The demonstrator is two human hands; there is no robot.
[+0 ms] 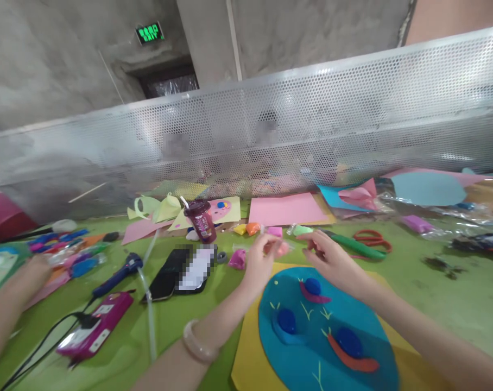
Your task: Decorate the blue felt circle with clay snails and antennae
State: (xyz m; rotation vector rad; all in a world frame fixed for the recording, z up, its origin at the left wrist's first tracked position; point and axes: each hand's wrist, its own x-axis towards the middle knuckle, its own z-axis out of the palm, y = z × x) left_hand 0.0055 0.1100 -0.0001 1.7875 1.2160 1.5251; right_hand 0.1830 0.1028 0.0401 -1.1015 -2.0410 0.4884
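My left hand (259, 260) is raised over the green table (454, 293), fingers pinched on a small packet of pink clay (282, 248). My right hand (332, 258) is just to its right, fingers curled and pinching at the same packet's end. Below both hands lies a yellow sheet (246, 364) bearing a blue oval (307, 347) with three clay snails on it. A pale bracelet (197, 342) circles my left wrist.
Small clay packets (252, 228) lie behind the hands, with a dark cup (201, 220), a phone (169, 274), red scissors (371, 239) and a green marker (352, 245). Another person's arm (14, 293) reaches in at left beside markers. A perforated metal screen (311, 130) closes the far side.
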